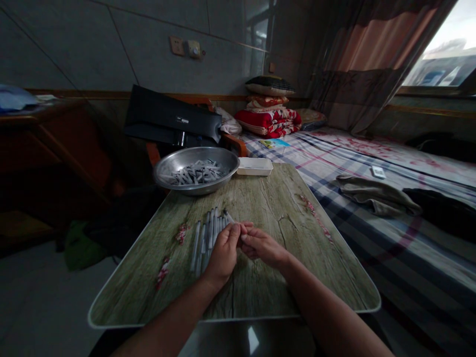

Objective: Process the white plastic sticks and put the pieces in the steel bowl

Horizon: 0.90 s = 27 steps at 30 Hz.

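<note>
L forearm (174, 317) & R forearm (327, 312) both bare, no fabric on them in shot, cut off by bottom edge of frame before elbows. Broad, rounded, taper to wrists. L hand (223, 255) & R hand (262, 247) bare too, thick-ish backs, stubby fingers (234, 235). Nails too small/blurred to tell. Arms go soft & dark nr lens.

Words: none can be read
Black screen (171, 115): small white tag (182, 119) at 12 o'clock, too small to read
Blue paper (274, 144): at 1 o'clock, too blurred to read
</note>
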Each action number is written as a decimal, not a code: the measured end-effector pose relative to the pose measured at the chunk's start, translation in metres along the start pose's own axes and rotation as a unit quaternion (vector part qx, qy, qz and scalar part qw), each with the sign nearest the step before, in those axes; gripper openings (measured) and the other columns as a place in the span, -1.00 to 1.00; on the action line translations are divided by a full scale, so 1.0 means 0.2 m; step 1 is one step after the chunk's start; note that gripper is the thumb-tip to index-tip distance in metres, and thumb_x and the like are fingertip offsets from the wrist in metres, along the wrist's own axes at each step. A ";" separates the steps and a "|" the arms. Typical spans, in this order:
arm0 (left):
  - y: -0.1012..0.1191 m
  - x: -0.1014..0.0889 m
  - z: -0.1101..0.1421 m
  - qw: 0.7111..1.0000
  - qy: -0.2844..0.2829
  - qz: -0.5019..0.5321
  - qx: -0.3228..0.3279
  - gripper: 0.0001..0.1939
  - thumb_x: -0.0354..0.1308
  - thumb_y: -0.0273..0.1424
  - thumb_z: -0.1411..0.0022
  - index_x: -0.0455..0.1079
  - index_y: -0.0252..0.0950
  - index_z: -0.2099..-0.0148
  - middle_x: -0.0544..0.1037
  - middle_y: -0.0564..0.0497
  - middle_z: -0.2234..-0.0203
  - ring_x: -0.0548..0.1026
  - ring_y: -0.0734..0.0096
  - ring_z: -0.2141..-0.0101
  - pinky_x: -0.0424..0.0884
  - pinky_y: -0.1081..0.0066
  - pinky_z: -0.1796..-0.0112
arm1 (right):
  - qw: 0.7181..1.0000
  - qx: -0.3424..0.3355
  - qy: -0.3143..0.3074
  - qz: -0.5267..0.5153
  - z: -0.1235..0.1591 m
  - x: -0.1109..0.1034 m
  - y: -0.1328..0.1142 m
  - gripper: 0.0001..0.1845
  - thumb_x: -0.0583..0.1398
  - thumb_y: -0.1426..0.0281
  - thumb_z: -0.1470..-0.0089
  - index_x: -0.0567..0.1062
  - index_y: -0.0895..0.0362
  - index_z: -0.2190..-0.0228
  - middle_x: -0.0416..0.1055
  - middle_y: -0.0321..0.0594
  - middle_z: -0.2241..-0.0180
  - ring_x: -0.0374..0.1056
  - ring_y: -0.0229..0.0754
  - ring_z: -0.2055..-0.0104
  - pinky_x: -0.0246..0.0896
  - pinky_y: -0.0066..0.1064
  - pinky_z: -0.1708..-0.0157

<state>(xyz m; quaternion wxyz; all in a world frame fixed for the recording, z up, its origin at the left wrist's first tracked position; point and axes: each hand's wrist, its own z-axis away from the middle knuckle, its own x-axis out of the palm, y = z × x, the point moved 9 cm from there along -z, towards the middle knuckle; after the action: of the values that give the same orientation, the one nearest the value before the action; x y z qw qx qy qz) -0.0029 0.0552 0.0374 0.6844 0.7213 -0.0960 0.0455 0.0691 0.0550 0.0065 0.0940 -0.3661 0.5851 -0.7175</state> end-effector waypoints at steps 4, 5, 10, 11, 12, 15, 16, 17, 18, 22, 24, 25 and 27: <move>-0.02 -0.02 0.01 1.000 0.017 -0.008 -0.007 -0.66 0.06 -0.09 -0.30 0.38 -0.24 0.34 0.61 -0.14 0.10 0.52 0.16 0.03 0.39 0.18 -0.02 | 0.998 -0.024 0.003 0.050 0.00 0.02 -0.02 -0.57 0.22 -0.01 -0.10 0.39 0.12 0.28 0.00 -0.45 0.57 -0.12 -0.38 0.59 -0.23 -0.52 0.63; -0.01 -0.03 0.01 1.000 0.020 -0.018 -0.001 -0.67 0.06 -0.10 -0.30 0.39 -0.24 0.33 0.61 -0.14 0.10 0.52 0.16 0.03 0.38 0.17 -0.03 | 0.998 -0.034 0.001 0.061 0.00 0.03 -0.03 -0.56 0.20 -0.01 -0.11 0.40 0.12 0.27 0.00 -0.45 0.57 -0.12 -0.38 0.58 -0.22 -0.52 0.63; 0.00 -0.03 0.01 0.999 0.019 -0.046 0.020 -0.67 0.08 -0.09 -0.29 0.42 -0.22 0.35 0.63 -0.09 0.16 0.54 0.17 0.08 0.40 0.19 -0.01 | 0.992 -0.064 -0.009 0.113 0.01 0.04 -0.06 -0.55 0.15 -0.01 -0.19 0.46 0.11 0.17 0.05 -0.41 0.54 -0.06 -0.38 0.57 -0.16 -0.53 0.62; -0.01 -0.03 0.00 0.999 0.013 -0.029 0.015 -0.66 0.08 -0.08 -0.29 0.41 -0.22 0.36 0.63 -0.09 0.17 0.55 0.17 0.08 0.41 0.20 0.01 | 0.990 -0.063 -0.008 0.125 0.01 0.04 -0.05 -0.55 0.14 -0.01 -0.19 0.46 0.11 0.16 0.05 -0.41 0.54 -0.06 -0.38 0.57 -0.15 -0.53 0.62; -0.03 -0.02 0.00 1.000 0.008 -0.007 0.010 -0.65 0.08 -0.08 -0.28 0.40 -0.23 0.38 0.63 -0.10 0.17 0.55 0.17 0.09 0.42 0.21 0.02 | 0.989 -0.063 -0.002 0.137 0.01 0.03 -0.05 -0.54 0.13 -0.02 -0.19 0.47 0.12 0.17 0.05 -0.40 0.54 -0.06 -0.38 0.57 -0.15 -0.53 0.62; -0.05 -0.01 -0.02 0.999 0.003 0.039 0.010 -0.64 0.08 -0.08 -0.29 0.36 -0.24 0.40 0.63 -0.10 0.20 0.55 0.16 0.08 0.42 0.21 0.02 | 0.985 -0.075 0.024 0.151 0.00 0.01 -0.07 -0.50 0.13 -0.05 -0.18 0.48 0.14 0.19 0.04 -0.40 0.54 -0.07 -0.39 0.57 -0.15 -0.52 0.62; -0.05 -0.01 -0.02 0.999 0.007 0.035 0.019 -0.64 0.07 -0.09 -0.30 0.36 -0.24 0.40 0.63 -0.09 0.20 0.55 0.17 0.08 0.41 0.20 0.00 | 0.985 -0.081 0.031 0.151 0.00 0.01 -0.07 -0.49 0.13 -0.05 -0.18 0.48 0.14 0.18 0.04 -0.40 0.53 -0.07 -0.39 0.57 -0.15 -0.52 0.61; -0.03 -0.01 -0.02 0.999 0.013 0.021 0.032 -0.65 0.06 -0.10 -0.31 0.36 -0.23 0.39 0.63 -0.09 0.19 0.54 0.17 0.07 0.39 0.19 -0.02 | 0.984 -0.086 0.034 0.155 -0.01 0.01 -0.08 -0.49 0.12 -0.05 -0.18 0.49 0.14 0.15 0.04 -0.40 0.53 -0.07 -0.39 0.57 -0.13 -0.52 0.61; -0.02 -0.02 -0.02 0.999 0.019 0.003 0.047 -0.66 0.05 -0.10 -0.32 0.38 -0.23 0.38 0.63 -0.08 0.18 0.54 0.18 0.07 0.37 0.18 -0.04 | 0.982 -0.088 0.033 0.164 -0.01 0.01 -0.08 -0.49 0.11 -0.04 -0.20 0.49 0.14 0.13 0.05 -0.39 0.52 -0.07 -0.38 0.57 -0.12 -0.52 0.60; 0.02 -0.04 -0.01 0.995 0.032 -0.048 0.082 -0.63 0.04 -0.08 -0.32 0.41 -0.24 0.36 0.63 -0.11 0.17 0.53 0.16 0.07 0.35 0.16 -0.05 | 0.960 -0.095 0.041 0.260 -0.01 0.03 -0.10 -0.51 0.07 0.02 -0.25 0.50 0.13 0.08 0.14 -0.34 0.49 0.02 -0.34 0.51 0.01 -0.49 0.52; 0.00 -0.05 -0.03 0.997 0.032 -0.023 0.069 -0.62 0.06 -0.06 -0.29 0.39 -0.25 0.39 0.63 -0.12 0.20 0.54 0.15 0.10 0.36 0.15 -0.02 | 0.947 -0.102 0.060 0.297 -0.01 0.02 -0.11 -0.54 0.04 0.06 -0.28 0.49 0.14 0.06 0.21 -0.30 0.45 0.11 -0.30 0.45 0.11 -0.46 0.43; -0.02 -0.06 -0.04 0.998 0.035 -0.003 0.056 -0.62 0.08 -0.05 -0.28 0.38 -0.25 0.40 0.63 -0.12 0.21 0.54 0.16 0.11 0.37 0.15 0.00 | 0.943 -0.107 0.062 0.309 -0.01 0.02 -0.12 -0.55 0.04 0.09 -0.29 0.48 0.13 0.04 0.25 -0.28 0.42 0.17 -0.27 0.40 0.15 -0.44 0.38; -0.04 -0.09 -0.06 0.998 0.047 0.037 0.033 -0.63 0.10 -0.05 -0.26 0.37 -0.24 0.40 0.63 -0.10 0.20 0.54 0.18 0.15 0.39 0.16 0.03 | 0.937 -0.105 0.051 0.329 -0.01 0.01 -0.11 -0.59 0.06 0.14 -0.27 0.44 0.12 -0.01 0.32 -0.24 0.35 0.24 -0.22 0.30 0.19 -0.39 0.28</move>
<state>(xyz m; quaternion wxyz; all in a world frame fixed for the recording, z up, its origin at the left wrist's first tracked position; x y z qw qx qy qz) -0.0181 0.0695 0.0258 0.6619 0.7366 -0.0883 0.1077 0.0731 0.0610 0.0276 0.2555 -0.1235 0.7491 -0.5986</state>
